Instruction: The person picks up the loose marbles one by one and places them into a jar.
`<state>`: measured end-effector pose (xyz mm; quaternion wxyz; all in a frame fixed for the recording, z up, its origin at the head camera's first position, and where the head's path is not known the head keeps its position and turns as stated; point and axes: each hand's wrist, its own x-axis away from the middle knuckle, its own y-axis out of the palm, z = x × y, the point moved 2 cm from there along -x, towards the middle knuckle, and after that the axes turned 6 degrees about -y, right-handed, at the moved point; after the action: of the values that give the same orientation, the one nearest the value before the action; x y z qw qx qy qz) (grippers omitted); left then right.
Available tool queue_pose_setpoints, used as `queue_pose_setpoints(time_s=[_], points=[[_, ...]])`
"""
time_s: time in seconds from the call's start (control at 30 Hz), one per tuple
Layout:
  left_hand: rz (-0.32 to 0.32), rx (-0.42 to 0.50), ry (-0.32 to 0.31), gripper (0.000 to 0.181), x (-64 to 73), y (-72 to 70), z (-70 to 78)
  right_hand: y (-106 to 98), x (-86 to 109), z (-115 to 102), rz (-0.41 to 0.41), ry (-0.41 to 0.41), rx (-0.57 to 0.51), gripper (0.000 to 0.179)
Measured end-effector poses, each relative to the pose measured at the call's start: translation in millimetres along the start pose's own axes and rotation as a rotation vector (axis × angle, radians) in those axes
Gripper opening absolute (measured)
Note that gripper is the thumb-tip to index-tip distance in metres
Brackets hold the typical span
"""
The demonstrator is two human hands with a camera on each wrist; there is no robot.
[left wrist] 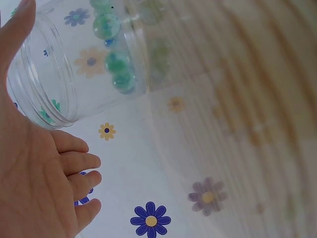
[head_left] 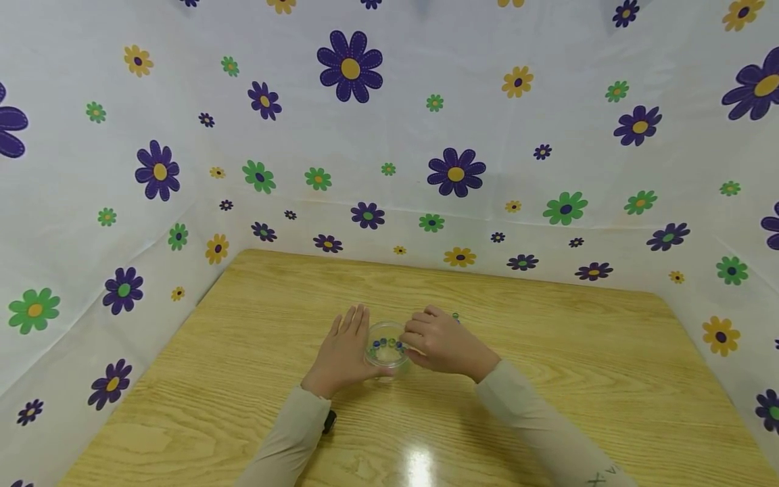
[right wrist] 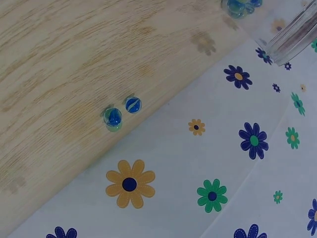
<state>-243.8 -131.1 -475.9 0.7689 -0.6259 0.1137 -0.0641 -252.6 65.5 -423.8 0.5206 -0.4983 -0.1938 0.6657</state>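
Observation:
A clear, round jar [head_left: 387,364] with several blue and green marbles [head_left: 383,343] in its bottom stands on the table between the hands. My left hand [head_left: 342,352] rests along its left side, fingers straight and thumb stretched across the near side. In the left wrist view the thumb overlaps the jar's threaded mouth [left wrist: 62,84]. Over the jar's right rim my right hand [head_left: 447,343] has its fingers bent; I cannot tell whether a marble is between them. Just beyond that hand, loose marbles [right wrist: 113,118] lie on the table, blue and green in the right wrist view.
The wooden table [head_left: 548,406] reaches back to a white cloth [head_left: 402,135] printed with purple, yellow and green flowers, which also hangs along the sides. Beside the left sleeve shows a small dark object [head_left: 329,422].

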Motion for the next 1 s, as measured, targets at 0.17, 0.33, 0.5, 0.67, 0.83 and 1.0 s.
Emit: queue_pose_setpoints(time_s=[0.17,0.33,0.5,0.67,0.83,1.0], points=[[-0.003,0.015,-0.008,0.12,0.0,-1.5,0.8,-4,5.5,4,-0.021,0.023,-0.012,0.02],[-0.006,0.026,-0.013,0.12,0.1,-1.6,1.1,-7,11.8,8,-0.014,0.044,-0.011,0.021],[-0.006,0.035,-0.013,0.12,0.9,-2.2,1.6,-9,18.4,14,0.009,0.055,-0.004,0.02],[-0.01,0.026,-0.018,0.121,0.6,-0.9,1.5,-14,25.5,19,0.029,0.068,-0.008,0.021],[-0.017,0.015,-0.024,0.121,-0.2,0.2,1.0,-16,34.9,24,0.015,0.087,-0.025,0.023],[-0.021,0.022,-0.02,0.12,-0.3,0.1,0.5,-18,44.1,30,0.017,0.111,-0.027,0.025]])
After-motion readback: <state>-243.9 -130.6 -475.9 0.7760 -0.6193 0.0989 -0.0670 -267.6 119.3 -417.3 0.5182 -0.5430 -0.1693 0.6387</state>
